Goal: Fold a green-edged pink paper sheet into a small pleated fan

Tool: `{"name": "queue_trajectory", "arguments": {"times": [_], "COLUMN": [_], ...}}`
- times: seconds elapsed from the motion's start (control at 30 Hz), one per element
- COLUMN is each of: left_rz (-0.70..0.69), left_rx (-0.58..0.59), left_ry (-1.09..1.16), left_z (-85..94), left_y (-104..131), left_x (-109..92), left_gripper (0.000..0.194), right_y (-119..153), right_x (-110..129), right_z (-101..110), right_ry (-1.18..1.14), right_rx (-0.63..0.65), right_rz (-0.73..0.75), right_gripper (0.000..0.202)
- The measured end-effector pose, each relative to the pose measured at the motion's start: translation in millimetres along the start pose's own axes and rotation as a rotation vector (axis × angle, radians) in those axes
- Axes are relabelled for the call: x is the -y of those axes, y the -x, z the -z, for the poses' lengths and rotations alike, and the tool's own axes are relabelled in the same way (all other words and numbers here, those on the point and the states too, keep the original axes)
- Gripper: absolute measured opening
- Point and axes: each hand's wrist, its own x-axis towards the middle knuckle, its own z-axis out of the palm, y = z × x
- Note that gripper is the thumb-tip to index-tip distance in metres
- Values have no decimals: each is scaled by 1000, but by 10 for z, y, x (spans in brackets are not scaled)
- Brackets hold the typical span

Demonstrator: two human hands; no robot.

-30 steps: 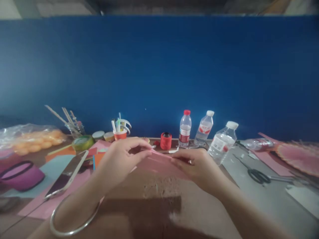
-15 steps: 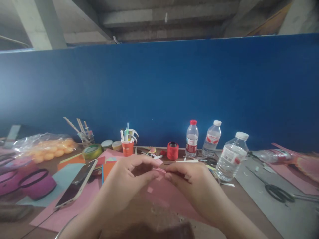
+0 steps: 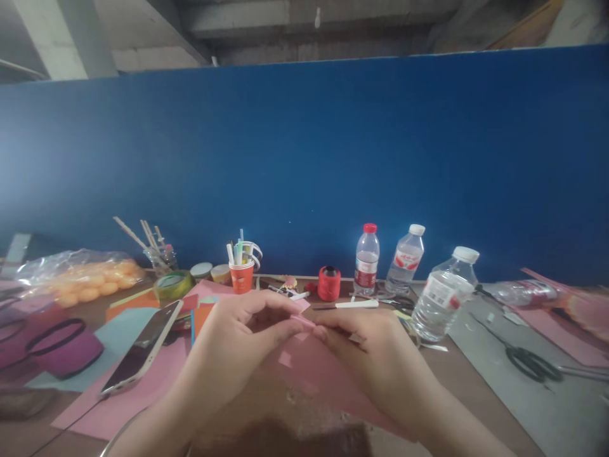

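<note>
As the left hand (image 3: 233,343) and the right hand (image 3: 387,349) pinch the pink strip (image 3: 305,320) just above the pink sheet (image 3: 328,381), light and even finger pressure seems best, so that it does not crease.

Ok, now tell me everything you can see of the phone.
The phone lies screen up on the person's left, slanting away, over pink paper and light blue paper. Its screen is dark with a reflection, its frame pale and smooth. A thin dark cable meets its near end. Neither hand touches it; its back is hidden.
</note>
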Motion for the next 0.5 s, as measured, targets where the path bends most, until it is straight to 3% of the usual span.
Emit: {"name": "queue_trajectory", "arguments": {"times": [0.5], "left_rz": [-96], "left_rx": [-32], "left_ry": [-92], "left_z": [4], "left_y": [26], "left_x": [47], "left_gripper": [6], "right_y": [27], "right_x": [15], "right_z": [-32], "right_ry": [-26], "right_rx": [-62], "right_rz": [60], "right_gripper": [26]}}
